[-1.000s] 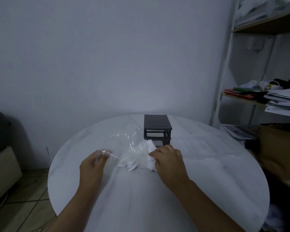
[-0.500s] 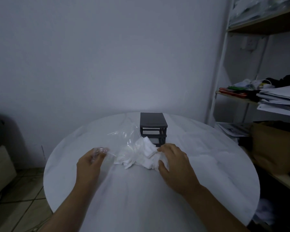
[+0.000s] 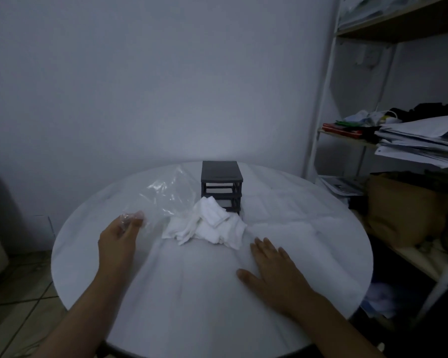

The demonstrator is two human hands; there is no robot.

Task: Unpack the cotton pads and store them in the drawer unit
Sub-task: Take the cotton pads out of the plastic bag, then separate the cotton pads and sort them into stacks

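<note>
Between left hand (image 3: 118, 237) and right hand (image 3: 274, 270), cotton pads (image 3: 207, 224).

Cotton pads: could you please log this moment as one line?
cotton pads: heaped on table | left hand: pinching plastic bag | right hand: flat, empty

White cotton pads (image 3: 207, 227); clear plastic bag (image 3: 166, 196); dark grey drawer unit (image 3: 221, 183); white marbled table (image 3: 295, 223).
</note>
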